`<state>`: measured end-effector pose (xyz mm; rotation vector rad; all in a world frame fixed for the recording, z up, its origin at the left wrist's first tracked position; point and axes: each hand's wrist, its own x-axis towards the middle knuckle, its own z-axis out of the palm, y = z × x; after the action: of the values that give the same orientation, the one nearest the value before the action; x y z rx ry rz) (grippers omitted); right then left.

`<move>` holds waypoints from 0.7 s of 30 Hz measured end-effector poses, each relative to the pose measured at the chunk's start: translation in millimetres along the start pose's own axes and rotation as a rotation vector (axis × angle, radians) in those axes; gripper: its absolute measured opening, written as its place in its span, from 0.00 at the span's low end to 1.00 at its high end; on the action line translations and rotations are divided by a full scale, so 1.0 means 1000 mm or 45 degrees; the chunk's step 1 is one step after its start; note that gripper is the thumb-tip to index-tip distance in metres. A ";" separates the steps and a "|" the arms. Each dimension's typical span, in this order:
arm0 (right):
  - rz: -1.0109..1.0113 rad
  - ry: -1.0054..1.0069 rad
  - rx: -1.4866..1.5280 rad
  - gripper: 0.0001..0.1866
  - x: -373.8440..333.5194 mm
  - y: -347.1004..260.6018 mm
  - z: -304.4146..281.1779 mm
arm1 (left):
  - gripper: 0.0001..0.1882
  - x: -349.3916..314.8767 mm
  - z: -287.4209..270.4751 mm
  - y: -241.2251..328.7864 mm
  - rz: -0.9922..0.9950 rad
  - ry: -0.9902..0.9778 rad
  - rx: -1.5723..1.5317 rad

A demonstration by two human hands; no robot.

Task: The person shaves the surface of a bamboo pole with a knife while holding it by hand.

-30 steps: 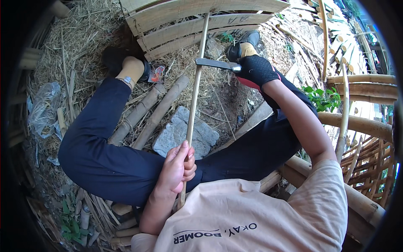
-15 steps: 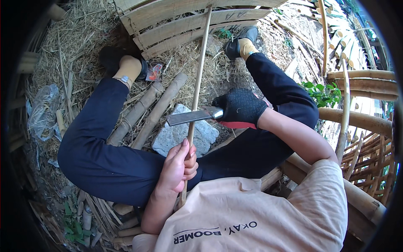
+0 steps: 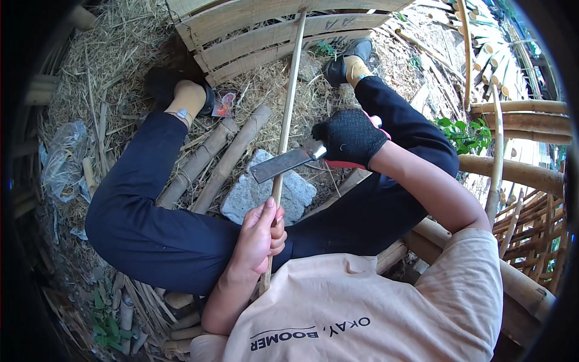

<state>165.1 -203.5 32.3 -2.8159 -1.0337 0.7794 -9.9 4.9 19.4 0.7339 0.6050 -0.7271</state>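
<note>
My bare left hand (image 3: 262, 237) is closed round the lower part of a long, thin bamboo strip (image 3: 292, 78), thumb lying along it. The strip slants up and away from my shirt towards a slatted wooden crate. In a black glove, my right hand (image 3: 353, 139) grips a broad-bladed knife (image 3: 282, 165), whose red handle is mostly hidden by the fingers. Its flat, square-ended blade lies across the strip just beyond my left hand; exactly how the edge meets the strip cannot be made out. Below them, between my legs, sits a pale grey stone (image 3: 295, 196).
The slatted crate (image 3: 241, 51) stands at the far side. Two bamboo poles (image 3: 232, 157) lie left of the stone on straw-covered ground. Clear plastic (image 3: 65, 154) is at the left. At the right are bamboo rails (image 3: 512, 172), a woven basket (image 3: 537, 235) and stacked cut bamboo (image 3: 491, 66).
My right hand has moved slightly up and right, tilting the knife so its handle end is higher. My left hand still holds the bamboo strip in nearly the same place.
</note>
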 end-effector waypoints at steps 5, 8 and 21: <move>0.329 0.378 -0.006 0.13 0.021 0.085 -0.007 | 0.20 -0.001 0.000 0.000 -0.049 -0.073 -0.034; 0.468 0.389 -0.063 0.18 0.025 0.085 -0.025 | 0.19 -0.002 -0.004 0.006 -0.020 -0.081 -0.080; -0.082 0.158 0.320 0.11 -0.031 -0.019 0.003 | 0.19 -0.001 -0.001 0.008 -0.029 -0.086 -0.098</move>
<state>132.1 -208.2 47.0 -2.5700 -0.9305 0.6660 -4.5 10.8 22.7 0.6298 0.5776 -0.7431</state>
